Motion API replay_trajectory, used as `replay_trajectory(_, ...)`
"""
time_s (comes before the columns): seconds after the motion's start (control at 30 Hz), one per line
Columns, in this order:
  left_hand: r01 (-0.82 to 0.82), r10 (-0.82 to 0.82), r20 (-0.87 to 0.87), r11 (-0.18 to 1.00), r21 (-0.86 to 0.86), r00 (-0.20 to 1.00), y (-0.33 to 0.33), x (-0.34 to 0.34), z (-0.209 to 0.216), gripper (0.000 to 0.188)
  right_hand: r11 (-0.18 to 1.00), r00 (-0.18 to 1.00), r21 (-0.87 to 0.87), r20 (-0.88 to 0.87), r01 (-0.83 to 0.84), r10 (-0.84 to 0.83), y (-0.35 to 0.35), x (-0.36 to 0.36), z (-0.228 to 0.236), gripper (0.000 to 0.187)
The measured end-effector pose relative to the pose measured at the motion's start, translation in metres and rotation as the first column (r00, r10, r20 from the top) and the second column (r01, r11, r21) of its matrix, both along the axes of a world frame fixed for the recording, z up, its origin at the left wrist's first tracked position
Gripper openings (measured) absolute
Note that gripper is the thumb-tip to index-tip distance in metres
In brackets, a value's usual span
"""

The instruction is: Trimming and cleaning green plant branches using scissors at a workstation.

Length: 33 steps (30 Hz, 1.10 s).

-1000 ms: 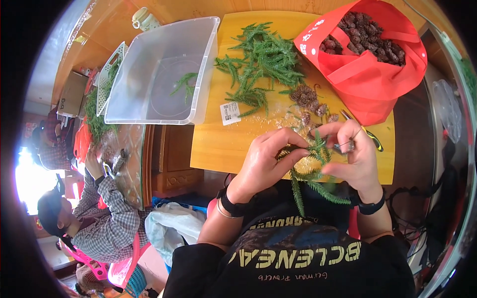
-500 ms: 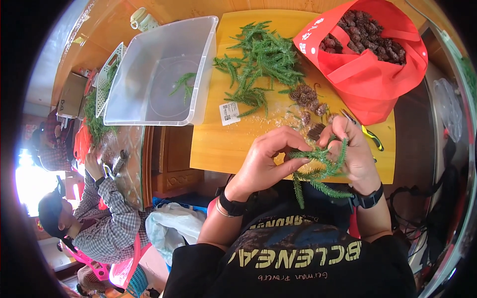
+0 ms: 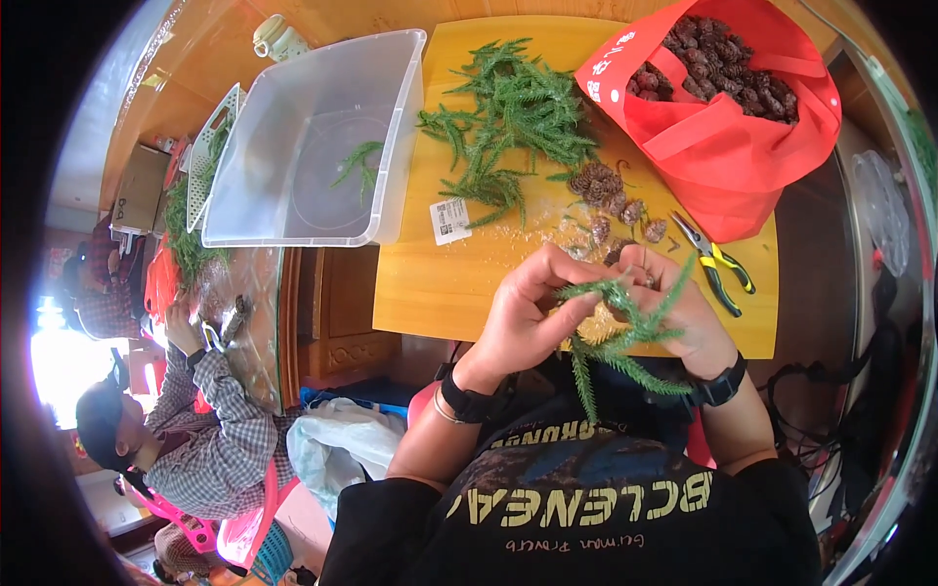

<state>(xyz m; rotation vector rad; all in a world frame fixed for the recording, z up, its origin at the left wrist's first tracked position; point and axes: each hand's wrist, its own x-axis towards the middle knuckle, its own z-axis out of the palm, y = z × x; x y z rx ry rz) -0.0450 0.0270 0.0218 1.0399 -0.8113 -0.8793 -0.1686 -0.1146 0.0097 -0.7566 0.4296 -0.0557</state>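
A green pine sprig (image 3: 625,337) with several needled arms is held between my two hands, over the near edge of the yellow table. My left hand (image 3: 535,311) pinches it from the left, thumb and forefinger together. From the other side, the fingers of my right hand (image 3: 684,317) are curled round its stem. What else sits between the fingertips is hidden. Just beyond my fingers lie several loose pine cones (image 3: 598,188), some partly covered by my hands. Pliers (image 3: 716,264) with yellow and black handles rest to the right of my right hand.
A pile of green sprigs (image 3: 523,112) lies at the table's (image 3: 430,293) far side. A red bag (image 3: 728,181) of pine cones stands far right. Left is a clear plastic bin (image 3: 381,234) with one sprig inside. A white label (image 3: 450,222) lies nearby. Another person (image 3: 215,430) works at left.
My right hand has shifted slightly down and left, uncovering more of the pliers and a pine cone. The sprig has turned a little between my fingers.
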Motion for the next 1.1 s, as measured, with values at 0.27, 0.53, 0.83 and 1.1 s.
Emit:
replay_trajectory(0.27,-0.126,0.096,0.117,0.948,0.291,0.989,0.008,0.018,-0.008,0.012,0.014,0.98,-0.98,-0.198,-0.198,-0.001,-0.005,-0.019,-0.018,0.026)
replay_trajectory(0.53,-0.133,0.115,0.073,0.931,0.339,0.991,0.001,0.016,-0.002,0.011,-0.138,0.991,-0.981,-0.132,-0.136,-0.038,0.011,-0.028,-0.017,0.037)
replay_trajectory(0.83,-0.139,0.117,0.085,0.929,0.343,0.989,0.001,0.013,-0.001,0.012,-0.382,0.886,-0.883,-0.073,-0.271,-0.459,-0.062,-0.071,-0.026,0.033)
replay_trajectory(1.1,-0.054,0.048,0.028,0.956,0.287,0.998,0.005,0.012,0.006,0.013,-0.147,0.921,-0.971,-0.124,-0.19,-0.368,-0.08,-0.085,-0.044,0.025)
